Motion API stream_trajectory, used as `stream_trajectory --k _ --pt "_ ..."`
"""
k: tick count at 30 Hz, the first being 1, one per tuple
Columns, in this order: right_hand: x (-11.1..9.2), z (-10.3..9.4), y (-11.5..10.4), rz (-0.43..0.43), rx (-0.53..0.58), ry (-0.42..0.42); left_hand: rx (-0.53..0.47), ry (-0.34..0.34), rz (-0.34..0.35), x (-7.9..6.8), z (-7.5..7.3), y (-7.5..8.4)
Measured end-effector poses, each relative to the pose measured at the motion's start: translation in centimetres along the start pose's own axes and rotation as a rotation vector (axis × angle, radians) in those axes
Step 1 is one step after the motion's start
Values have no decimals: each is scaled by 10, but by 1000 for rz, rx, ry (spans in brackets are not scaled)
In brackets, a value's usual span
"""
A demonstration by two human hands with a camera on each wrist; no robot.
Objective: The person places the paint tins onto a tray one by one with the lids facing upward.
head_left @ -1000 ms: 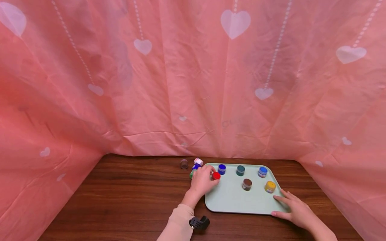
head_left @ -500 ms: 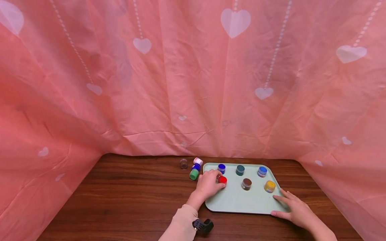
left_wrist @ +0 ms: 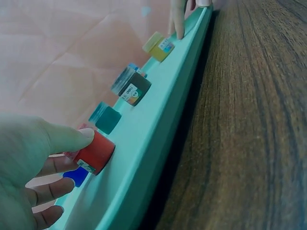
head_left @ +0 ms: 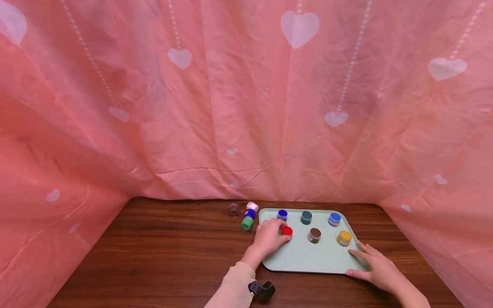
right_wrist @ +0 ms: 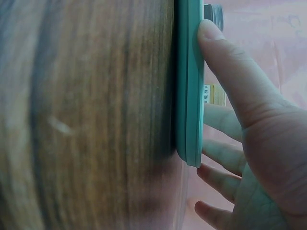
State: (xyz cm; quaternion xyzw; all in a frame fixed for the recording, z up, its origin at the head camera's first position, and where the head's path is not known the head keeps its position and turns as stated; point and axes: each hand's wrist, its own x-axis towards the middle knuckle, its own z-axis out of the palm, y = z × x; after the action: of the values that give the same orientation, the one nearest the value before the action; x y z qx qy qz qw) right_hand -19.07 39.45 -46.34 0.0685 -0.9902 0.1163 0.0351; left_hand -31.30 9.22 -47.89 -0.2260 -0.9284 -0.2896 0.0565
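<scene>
Between thumb and fingers, my left hand (head_left: 268, 236) pinches a small red paint jar (left_wrist: 97, 152) at the left part of a pale green tray (head_left: 304, 261). The jar's base is right at the tray floor in the left wrist view. My right hand (head_left: 381, 267) rests at the tray's right front corner, fingers spread, thumb (right_wrist: 235, 67) on the rim. Upright on the tray stand a dark blue jar (head_left: 282, 214), a teal jar (head_left: 306, 217), a bright blue jar (head_left: 334, 219), a brown jar (head_left: 314, 235) and a yellow jar (head_left: 344, 238).
Left of the tray on the wooden table (head_left: 173, 256) are a white-pink jar (head_left: 252, 206), a blue jar (head_left: 250, 214) and a green jar (head_left: 247, 222), in a close row. A clear dark jar (head_left: 233, 209) stands beside them. A pink curtain (head_left: 246, 107) hangs behind.
My left hand has moved the red jar rightward and toward me, from the tray's left edge further onto it. The right hand has stayed in place.
</scene>
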Motion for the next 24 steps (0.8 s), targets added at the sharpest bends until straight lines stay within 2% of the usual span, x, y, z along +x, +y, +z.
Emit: stream_trajectory --k 12,19,24 --pt "0 -1 -2 -2 5 -5 -18 14 -26 -1 0 2" --pt "0 1 -1 -10 -2 16 -52 38 -28 -1 -14 -2" --pt "-1 0 -1 -9 -6 10 -70 92 -26 1 -27 -8"
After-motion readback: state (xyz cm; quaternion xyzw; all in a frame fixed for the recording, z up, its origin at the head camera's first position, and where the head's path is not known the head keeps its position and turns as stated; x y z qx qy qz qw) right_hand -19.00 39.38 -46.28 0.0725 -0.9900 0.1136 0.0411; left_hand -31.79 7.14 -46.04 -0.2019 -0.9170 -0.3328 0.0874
